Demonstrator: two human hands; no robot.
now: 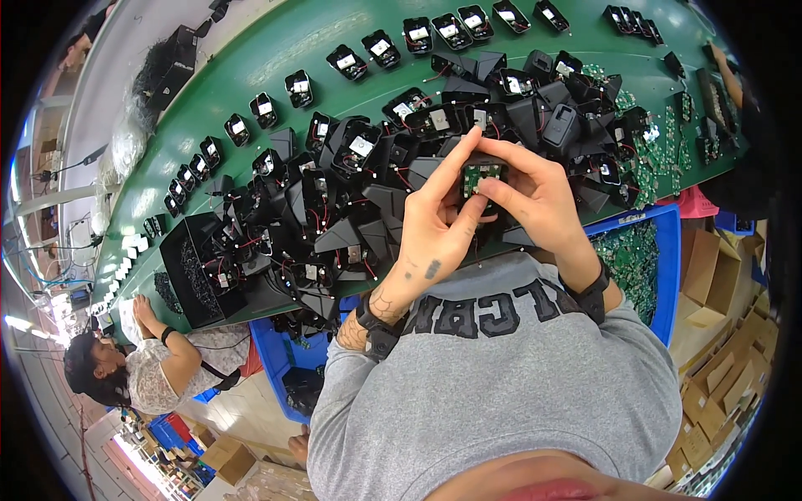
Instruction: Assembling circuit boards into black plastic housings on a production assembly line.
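Between my two hands sits a small black plastic housing with a green circuit board [473,173] in its open side. My left hand [436,219] wraps the housing from the left, its fingertips over the far edge and its thumb on the board's near part. From the right, my right hand [539,194] closes round the same housing, with its thumb pressing on the board. My palms and fingers hide most of the housing. Just beyond my hands is a pile of black housings [361,144], many with white blocks and red wires inside.
A row of open black housings [345,62] lines the green table [251,75]. Loose green circuit boards [656,163] are heaped at right. A blue bin [675,275] of boards stands beside me. At left, a co-worker [171,363] sits near a black tray [200,275] of small dark parts.
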